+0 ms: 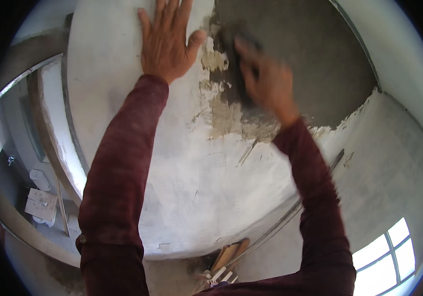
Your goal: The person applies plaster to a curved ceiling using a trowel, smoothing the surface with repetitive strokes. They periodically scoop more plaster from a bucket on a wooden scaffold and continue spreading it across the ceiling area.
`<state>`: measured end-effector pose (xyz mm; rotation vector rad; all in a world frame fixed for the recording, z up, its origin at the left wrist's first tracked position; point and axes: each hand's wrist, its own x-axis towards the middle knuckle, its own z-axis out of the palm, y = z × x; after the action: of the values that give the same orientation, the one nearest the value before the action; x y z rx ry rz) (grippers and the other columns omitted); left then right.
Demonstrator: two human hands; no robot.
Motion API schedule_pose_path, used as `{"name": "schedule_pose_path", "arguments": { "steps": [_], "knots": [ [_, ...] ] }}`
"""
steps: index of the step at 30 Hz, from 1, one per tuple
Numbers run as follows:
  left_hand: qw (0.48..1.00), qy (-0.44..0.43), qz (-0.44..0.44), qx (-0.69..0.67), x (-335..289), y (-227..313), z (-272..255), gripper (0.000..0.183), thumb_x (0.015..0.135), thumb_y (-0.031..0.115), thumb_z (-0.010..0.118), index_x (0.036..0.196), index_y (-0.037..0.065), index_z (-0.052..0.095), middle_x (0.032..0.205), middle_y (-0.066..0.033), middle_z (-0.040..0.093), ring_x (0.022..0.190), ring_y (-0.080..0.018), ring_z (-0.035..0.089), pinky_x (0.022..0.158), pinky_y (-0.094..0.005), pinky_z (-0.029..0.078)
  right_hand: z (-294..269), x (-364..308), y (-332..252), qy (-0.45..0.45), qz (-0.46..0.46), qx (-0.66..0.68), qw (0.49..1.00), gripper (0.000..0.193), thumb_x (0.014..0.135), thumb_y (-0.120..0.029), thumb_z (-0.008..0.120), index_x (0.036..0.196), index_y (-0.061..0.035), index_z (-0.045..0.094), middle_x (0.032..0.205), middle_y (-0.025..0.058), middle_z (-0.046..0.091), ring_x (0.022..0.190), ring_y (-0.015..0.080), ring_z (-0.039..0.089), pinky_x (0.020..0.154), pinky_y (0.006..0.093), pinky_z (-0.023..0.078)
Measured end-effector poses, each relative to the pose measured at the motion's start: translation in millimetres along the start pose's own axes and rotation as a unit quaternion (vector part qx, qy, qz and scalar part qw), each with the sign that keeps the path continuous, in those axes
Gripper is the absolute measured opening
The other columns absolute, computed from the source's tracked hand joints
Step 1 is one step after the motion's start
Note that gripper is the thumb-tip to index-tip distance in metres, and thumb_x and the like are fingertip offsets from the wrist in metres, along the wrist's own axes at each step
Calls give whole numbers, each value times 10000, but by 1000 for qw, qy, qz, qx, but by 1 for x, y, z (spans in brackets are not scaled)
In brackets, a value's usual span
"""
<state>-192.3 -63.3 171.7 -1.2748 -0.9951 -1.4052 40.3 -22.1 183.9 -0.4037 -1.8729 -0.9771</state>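
Note:
My left hand (169, 49) lies flat with fingers spread against the white wall (105, 69), at the upper left. In my right hand (270, 84) is a dark trowel (236, 74), smeared by motion. Its flat side seems to face the wall, near the left edge of a dark grey plaster patch (320, 54). Along that edge runs a ragged band of beige, rough plaster (224, 116), between the patch and the white coat. Both forearms wear maroon sleeves.
A doorway at left shows a room with a toilet (39, 178), a board (41, 203) on it. Below, wooden pieces (228, 254) lean at the wall's foot, with long thin poles (275, 227) nearby. A bright window (386, 256) is at lower right.

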Motion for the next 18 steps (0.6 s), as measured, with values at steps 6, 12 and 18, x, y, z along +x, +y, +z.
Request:
{"name": "schedule_pose_path", "arguments": {
  "steps": [6, 12, 18],
  "knots": [
    [999, 7, 31, 20, 1, 4, 8, 838, 981, 666, 166, 1550, 57, 258, 1610, -182, 236, 1506, -390, 134, 1174, -626, -8, -23, 147, 40, 75, -18, -40, 996, 434, 867, -195, 605, 1284, -77, 637, 1048, 275, 669, 959, 461, 639, 847, 493, 524],
    [1000, 7, 14, 4, -2, -4, 3, 836, 970, 686, 162, 1546, 93, 292, 1603, -174, 257, 1501, -391, 152, 1157, -665, 2, 2, -97, -15, -37, -2, 51, 998, 555, 809, -88, 692, 1338, -240, 624, 1066, 190, 680, 717, 348, 691, 572, 423, 551],
    [1000, 22, 11, -3, 0, -3, 6, 844, 967, 693, 166, 1545, 90, 291, 1598, -185, 263, 1500, -396, 153, 1155, -667, -4, -6, 5, -4, -29, -34, -54, 998, 378, 878, -203, 642, 1252, -245, 680, 830, 165, 701, 655, 325, 669, 577, 424, 535]
  ]
}}
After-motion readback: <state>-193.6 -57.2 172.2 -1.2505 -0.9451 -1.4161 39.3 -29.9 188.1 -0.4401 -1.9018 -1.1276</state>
